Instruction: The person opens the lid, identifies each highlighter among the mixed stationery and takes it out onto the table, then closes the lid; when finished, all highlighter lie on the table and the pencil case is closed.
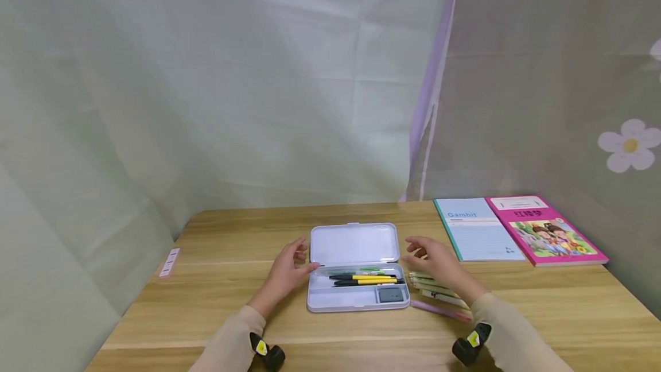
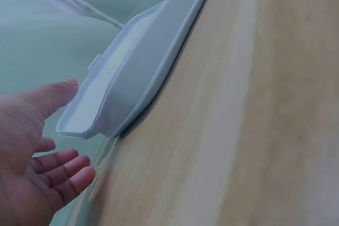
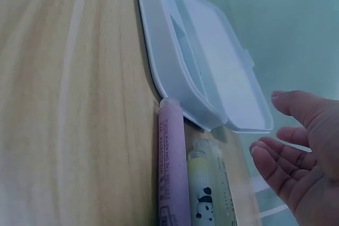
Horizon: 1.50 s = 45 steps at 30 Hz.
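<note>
A white pencil case (image 1: 330, 298) lies on the table with its lid (image 1: 354, 244) tipped back. Inside it are yellow-and-black pens (image 1: 364, 281), something green and clear, and a grey eraser (image 1: 391, 294) in a small compartment. My left hand (image 1: 288, 266) is at the case's left side, fingers spread and thumb near the hinge. On the other side my right hand (image 1: 432, 257) hovers with loosely bent fingers and nothing in them. Below it several pale pens (image 1: 439, 290) and a pink highlighter (image 3: 174, 168) lie against the case's right side.
At the back right lie a light blue notebook (image 1: 477, 231) and a pink book (image 1: 547, 231) side by side. A small pink-and-white strip (image 1: 169, 262) is at the table's left edge. Pale curtains (image 1: 248, 85) hang behind the wooden table (image 1: 217, 257).
</note>
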{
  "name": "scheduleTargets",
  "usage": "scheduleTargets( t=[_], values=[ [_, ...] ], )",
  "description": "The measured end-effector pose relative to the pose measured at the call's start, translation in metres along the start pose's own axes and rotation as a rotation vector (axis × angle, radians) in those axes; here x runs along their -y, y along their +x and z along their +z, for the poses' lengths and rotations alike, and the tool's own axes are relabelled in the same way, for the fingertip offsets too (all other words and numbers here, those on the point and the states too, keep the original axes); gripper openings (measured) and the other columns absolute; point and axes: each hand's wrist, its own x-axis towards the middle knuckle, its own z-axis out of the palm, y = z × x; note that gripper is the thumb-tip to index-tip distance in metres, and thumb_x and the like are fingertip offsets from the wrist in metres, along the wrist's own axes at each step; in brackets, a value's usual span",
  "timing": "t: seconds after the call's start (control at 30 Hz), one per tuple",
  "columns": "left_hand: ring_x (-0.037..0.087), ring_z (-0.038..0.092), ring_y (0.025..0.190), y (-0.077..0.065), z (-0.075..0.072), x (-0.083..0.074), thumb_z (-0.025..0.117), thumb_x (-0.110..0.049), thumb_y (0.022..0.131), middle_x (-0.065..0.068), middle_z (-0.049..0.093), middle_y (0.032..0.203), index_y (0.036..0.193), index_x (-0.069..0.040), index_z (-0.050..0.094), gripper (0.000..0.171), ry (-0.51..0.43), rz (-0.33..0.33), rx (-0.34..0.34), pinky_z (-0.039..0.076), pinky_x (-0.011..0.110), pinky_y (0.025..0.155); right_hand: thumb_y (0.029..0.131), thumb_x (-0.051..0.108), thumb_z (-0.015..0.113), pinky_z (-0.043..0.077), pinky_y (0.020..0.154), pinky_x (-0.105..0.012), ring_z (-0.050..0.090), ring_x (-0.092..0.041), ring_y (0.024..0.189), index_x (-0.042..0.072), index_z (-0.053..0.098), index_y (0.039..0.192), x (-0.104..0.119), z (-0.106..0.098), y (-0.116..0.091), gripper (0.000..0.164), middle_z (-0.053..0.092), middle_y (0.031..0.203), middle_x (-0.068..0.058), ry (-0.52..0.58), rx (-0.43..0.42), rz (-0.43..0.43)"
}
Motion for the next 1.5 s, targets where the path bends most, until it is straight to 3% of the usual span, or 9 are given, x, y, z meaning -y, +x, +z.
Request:
scheduleTargets(
  t=[0.27, 0.5, 0.83, 1.07, 1.37, 1.5],
  values=[
    [0.024, 0.064, 0.093, 0.006, 0.000, 0.006, 0.075, -0.014, 0.082, 0.018, 0.065, 0.112, 0.131, 0.010, 0.051, 0.060, -0.067, -0.018, 0.013, 0.055, 0.038, 0.084, 0.089, 0.022, 0.068, 0.056, 0.083, -0.040, 0.064, -0.022, 0.095, -0.003, 0.051, 0.134, 0.001, 0.007, 0.012, 0.054, 0.068, 0.111, -0.013, 0.015, 0.098, 0.087],
    [0.021, 0.063, 0.088, 0.008, 0.002, 0.007, 0.074, -0.012, 0.083, 0.016, 0.066, 0.107, 0.125, 0.009, 0.057, 0.050, -0.051, -0.010, 0.022, 0.055, 0.031, 0.078, 0.088, 0.020, 0.070, 0.056, 0.083, -0.041, 0.065, -0.021, 0.091, -0.006, 0.048, 0.135, 0.001, 0.013, 0.016, 0.059, 0.068, 0.108, -0.014, 0.005, 0.131, 0.068],
    [0.023, 0.064, 0.090, 0.006, 0.004, 0.008, 0.073, 0.000, 0.080, 0.018, 0.064, 0.111, 0.129, 0.007, 0.054, 0.053, -0.114, -0.016, 0.039, 0.056, 0.027, 0.077, 0.083, 0.010, 0.073, 0.056, 0.080, -0.038, 0.066, -0.017, 0.084, -0.009, 0.042, 0.139, -0.004, 0.019, 0.021, 0.067, 0.069, 0.099, -0.010, 0.010, 0.107, 0.054],
    [0.022, 0.063, 0.093, 0.006, 0.003, 0.011, 0.072, -0.001, 0.082, 0.016, 0.063, 0.114, 0.132, 0.003, 0.052, 0.054, -0.071, -0.006, 0.041, 0.056, 0.029, 0.080, 0.083, 0.006, 0.073, 0.057, 0.080, -0.037, 0.065, -0.015, 0.083, -0.008, 0.040, 0.140, -0.004, 0.020, 0.022, 0.067, 0.068, 0.097, -0.008, -0.004, 0.115, 0.058],
    [0.015, 0.060, 0.086, 0.000, 0.002, 0.012, 0.071, -0.007, 0.085, 0.018, 0.062, 0.107, 0.129, 0.005, 0.049, 0.051, -0.018, 0.156, 0.017, 0.055, 0.026, 0.072, 0.082, 0.002, 0.072, 0.058, 0.077, -0.035, 0.066, -0.018, 0.084, -0.005, 0.037, 0.139, -0.004, 0.022, 0.020, 0.067, 0.065, 0.099, -0.011, 0.036, 0.085, 0.037],
    [0.018, 0.060, 0.090, 0.000, 0.005, 0.010, 0.071, -0.003, 0.083, 0.014, 0.063, 0.108, 0.131, -0.001, 0.048, 0.054, -0.007, 0.096, 0.006, 0.054, 0.023, 0.072, 0.083, -0.001, 0.070, 0.057, 0.073, -0.031, 0.067, -0.019, 0.084, -0.003, 0.035, 0.139, -0.005, 0.023, 0.018, 0.066, 0.064, 0.104, -0.014, 0.071, 0.067, 0.018]
  ],
)
